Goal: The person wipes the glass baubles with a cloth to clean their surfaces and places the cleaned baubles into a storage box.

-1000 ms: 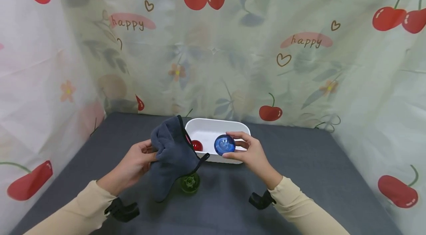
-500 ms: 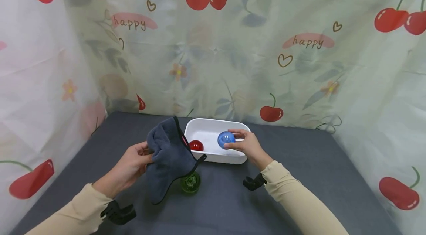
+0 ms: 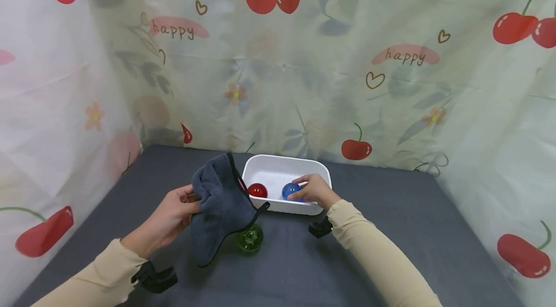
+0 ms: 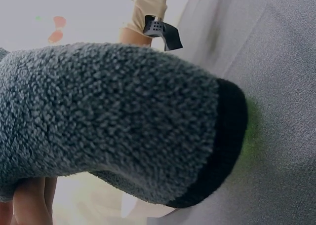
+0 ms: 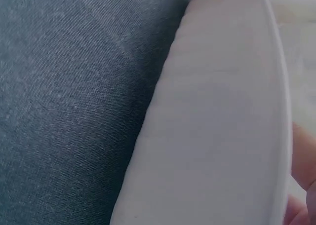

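Note:
My right hand [image 3: 317,190] holds a blue glass ball [image 3: 290,190] down inside the white bin [image 3: 278,162], toward its right end. In the right wrist view the bin's outer wall [image 5: 212,111] hides the ball and most of the fingers [image 5: 302,156]. A red ball [image 3: 257,190] sits in the bin's left end. My left hand [image 3: 167,220] pinches a dark grey fleece cloth [image 3: 219,205] with black edging, raised left of the bin. That cloth fills much of the left wrist view. Below it, on the table, stands a green glass ball [image 3: 250,238], partly covered.
A dark grey cloth covers the table [image 3: 382,210]. Printed curtains [image 3: 278,80] with cherries close off the back and both sides. Each wrist carries a black camera mount, the left wrist's mount [image 3: 156,278] low over the table.
My right hand has lowered the blue ball from above the bin's front rim into the bin. The left hand and cloth shifted slightly left, then stayed nearly still.

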Motion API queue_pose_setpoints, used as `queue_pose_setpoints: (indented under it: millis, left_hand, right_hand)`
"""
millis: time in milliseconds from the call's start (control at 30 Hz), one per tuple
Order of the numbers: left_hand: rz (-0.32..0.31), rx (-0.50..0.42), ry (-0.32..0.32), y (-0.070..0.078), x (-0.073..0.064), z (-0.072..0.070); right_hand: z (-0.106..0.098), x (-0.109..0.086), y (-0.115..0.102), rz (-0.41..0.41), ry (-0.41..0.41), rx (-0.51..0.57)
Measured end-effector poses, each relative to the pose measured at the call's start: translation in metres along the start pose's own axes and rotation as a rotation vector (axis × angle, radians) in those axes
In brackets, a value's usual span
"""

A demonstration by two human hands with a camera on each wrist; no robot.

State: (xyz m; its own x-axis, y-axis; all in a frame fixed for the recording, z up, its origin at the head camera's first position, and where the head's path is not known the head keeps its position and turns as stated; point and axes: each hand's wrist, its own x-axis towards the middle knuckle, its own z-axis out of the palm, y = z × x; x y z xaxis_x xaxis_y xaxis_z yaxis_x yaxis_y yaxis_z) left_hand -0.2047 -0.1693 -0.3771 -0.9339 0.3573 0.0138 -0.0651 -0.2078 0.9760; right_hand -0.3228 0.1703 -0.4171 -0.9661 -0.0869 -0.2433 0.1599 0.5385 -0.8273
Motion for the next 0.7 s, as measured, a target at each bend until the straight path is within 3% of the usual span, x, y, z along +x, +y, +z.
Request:
queue_pose_setpoints:
  millis: [333, 500, 700]
  left_hand:
    - [0.004, -0.002, -0.013, -0.001, 0.002, 0.000]
    - [0.007, 0.001, -0.026, -0.001, 0.002, -0.001]
    - [0.023, 0.001, -0.015, -0.001, 0.003, -0.004]
  right_hand:
    - [0.003, -0.004, -0.003, -0.020, -0.030, -0.101]
    - [0.001, -0.003, -0.005, 0.015, -0.060, -0.060]
    - [-0.016, -0.010, -0.016, -0.027, -0.061, 0.041]
